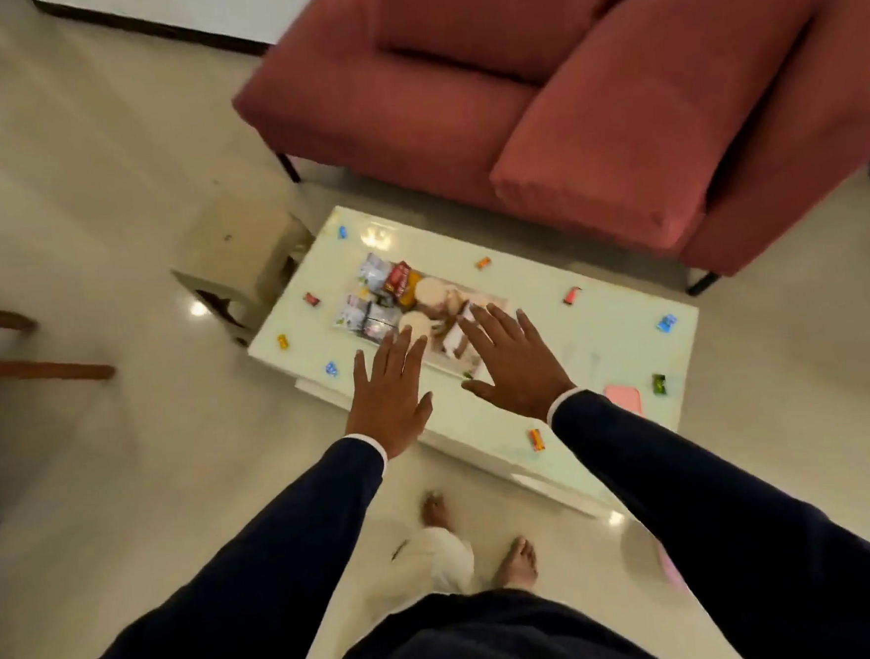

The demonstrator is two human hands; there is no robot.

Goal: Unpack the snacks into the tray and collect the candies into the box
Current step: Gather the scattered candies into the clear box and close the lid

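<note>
Snacks (386, 294) lie in a clump of glossy packets at the middle of the low white table (612, 311), with 2 pale round items and some blurred, light-coloured wrapping beside them. They seem to rest on a flat rectangular sheet or tray, though blur hides its edges, so that cannot be told for sure. The clump's long axis runs from about 10 o'clock to 4 o'clock across the tabletop, in line with the table's own length.

Both hands hover above the near side of this clump, fingers straight and spread, gripping nothing. The left hand (388, 391) has the packets at about 12 o'clock from its fingertips; the right hand (515, 362) has them at about 10 o'clock. The left looks nearer the packets, the right nearer the pale wrapping, so the left would probably reach the packets first.

Candies are scattered well apart around the tabletop: small, shiny twisted wrappers. A red one (311, 300) and a yellow one (283, 341) lie at 9 o'clock from the clump, a blue one (332, 368) near the left hand, and an orange one (483, 262) at 1 o'clock. A pink flat thing (624, 399) rests by the right sleeve; whether it is the box cannot be told. The tabletop is smooth and reflective, and a red fabric sofa (534, 90) stands beyond.
</note>
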